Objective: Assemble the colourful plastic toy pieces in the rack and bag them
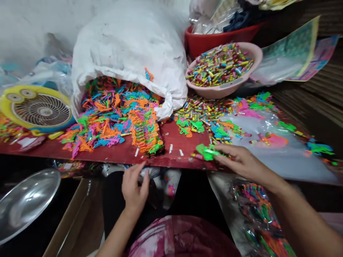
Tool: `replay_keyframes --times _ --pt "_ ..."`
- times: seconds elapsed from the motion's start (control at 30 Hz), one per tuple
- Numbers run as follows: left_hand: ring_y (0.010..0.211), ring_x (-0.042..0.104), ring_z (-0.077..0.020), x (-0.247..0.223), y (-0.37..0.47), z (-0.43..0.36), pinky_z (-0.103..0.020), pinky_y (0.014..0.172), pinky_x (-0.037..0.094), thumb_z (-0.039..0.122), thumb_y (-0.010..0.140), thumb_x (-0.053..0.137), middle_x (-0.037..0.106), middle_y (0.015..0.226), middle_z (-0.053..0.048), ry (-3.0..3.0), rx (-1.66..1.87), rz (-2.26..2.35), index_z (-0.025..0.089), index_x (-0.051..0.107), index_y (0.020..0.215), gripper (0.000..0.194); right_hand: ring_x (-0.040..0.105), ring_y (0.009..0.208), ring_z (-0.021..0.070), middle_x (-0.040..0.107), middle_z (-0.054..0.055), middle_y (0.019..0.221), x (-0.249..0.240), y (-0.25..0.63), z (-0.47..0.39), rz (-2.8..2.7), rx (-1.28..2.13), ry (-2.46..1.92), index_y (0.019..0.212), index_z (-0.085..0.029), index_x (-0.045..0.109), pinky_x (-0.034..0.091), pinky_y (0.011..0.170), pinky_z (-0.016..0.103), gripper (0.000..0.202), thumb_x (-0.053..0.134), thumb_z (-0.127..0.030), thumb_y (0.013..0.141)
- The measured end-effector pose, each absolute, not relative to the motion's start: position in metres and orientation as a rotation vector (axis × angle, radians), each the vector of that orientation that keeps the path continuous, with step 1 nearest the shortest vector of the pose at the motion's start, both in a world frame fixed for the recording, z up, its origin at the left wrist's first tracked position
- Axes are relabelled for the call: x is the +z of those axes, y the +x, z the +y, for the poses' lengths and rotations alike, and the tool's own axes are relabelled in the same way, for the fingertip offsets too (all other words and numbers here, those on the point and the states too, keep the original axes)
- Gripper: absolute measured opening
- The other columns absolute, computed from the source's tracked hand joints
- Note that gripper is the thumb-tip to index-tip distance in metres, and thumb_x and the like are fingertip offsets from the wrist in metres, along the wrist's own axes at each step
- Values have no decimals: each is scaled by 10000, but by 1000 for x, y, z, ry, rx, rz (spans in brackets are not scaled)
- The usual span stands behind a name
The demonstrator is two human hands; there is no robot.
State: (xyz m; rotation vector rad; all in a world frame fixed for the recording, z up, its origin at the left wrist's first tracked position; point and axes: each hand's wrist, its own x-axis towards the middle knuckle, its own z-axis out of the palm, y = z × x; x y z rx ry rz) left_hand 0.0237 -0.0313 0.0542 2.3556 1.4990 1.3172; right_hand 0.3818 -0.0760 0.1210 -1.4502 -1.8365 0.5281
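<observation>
My right hand (238,162) pinches a bright green plastic toy (207,152) over the red table's front edge. A small pink-and-yellow piece (197,156) shows beside that toy; whether it is held too, I cannot tell. My left hand (136,184) is just below the table edge, thumb and fingers apart, with nothing visible in it. Ahead of it, a neat stacked row of coloured plastic toys (146,130) reaches the table's front. Behind and left of the row, a loose heap of similar toys (104,114) spills from a white sack (128,43).
A pink basin (219,92) full of small coloured tubes stands behind, before a red tub (219,39). More tubes (200,107) lie scattered. Clear plastic sheets (289,157) cover the right side. A yellow fan (40,107) stands left, a metal bowl (29,203) lower left, filled bags (262,210) lower right.
</observation>
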Motion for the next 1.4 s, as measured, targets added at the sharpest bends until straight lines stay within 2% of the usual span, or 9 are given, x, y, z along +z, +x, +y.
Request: replay_keyframes --times 0.13,0.3,0.47,0.53,0.63,0.73,0.97,1.2,1.4 --pt "1045 596 -216 64 47 -57 -362 879 492 223 925 597 618 1179 -104 2545 1113 1196 263 490 1411 500 699 1002 202 742 58 1131 136 327 -71 -2068 736 -1225 1241 -256 677 545 873 312 318 536 -318 963" --pt "869 621 -191 63 59 -53 -353 741 425 216 948 575 706 994 -58 2592 1022 1167 241 634 1228 287 674 1086 195 724 64 1166 140 292 -66 -2035 733 -1124 1243 -237 661 519 945 311 313 512 -281 972" --pt "768 633 -158 52 67 -52 -328 722 442 276 943 606 719 833 -21 2325 1110 1162 236 711 1006 129 647 702 138 683 14 868 116 276 -65 -1571 963 -1221 1433 -218 470 537 654 252 568 617 -349 900" --pt "747 638 -156 49 72 -51 -320 714 463 314 937 614 722 830 -25 2185 1150 1182 240 719 1002 144 602 641 118 646 0 818 104 267 -64 -1448 1023 -1193 1327 -207 559 512 603 235 481 638 -358 877" --pt "751 646 -174 49 80 -45 -333 708 467 342 932 612 732 852 -42 2124 1170 1186 244 729 1016 174 585 682 130 627 15 815 92 254 -62 -1520 890 -1261 962 -203 704 502 622 246 174 635 -334 870" --pt "821 657 -202 52 86 -35 -358 752 453 283 946 574 734 862 -58 2224 1176 1211 228 732 939 167 605 757 169 635 34 831 90 243 -57 -1613 698 -1327 795 -219 692 514 667 278 174 593 -323 892" --pt "933 643 -205 51 77 -24 -353 823 462 235 936 581 721 981 -70 2176 1298 1326 201 681 1084 181 604 704 170 650 27 763 87 251 -34 -1567 456 -1383 775 -207 687 482 642 276 166 615 -328 861" --pt "934 597 -220 36 47 -26 -383 842 417 217 935 555 687 948 -70 2056 1342 1668 192 688 999 150 574 615 143 636 -6 679 75 252 -16 -1407 599 -1452 779 -188 661 446 572 241 195 678 -381 809" --pt "969 594 -238 36 44 -13 -387 834 392 238 900 611 678 979 -71 2069 1323 1739 206 703 1018 153 564 626 137 618 -15 689 68 235 -11 -1546 438 -1364 806 -194 683 452 610 248 121 641 -302 840"
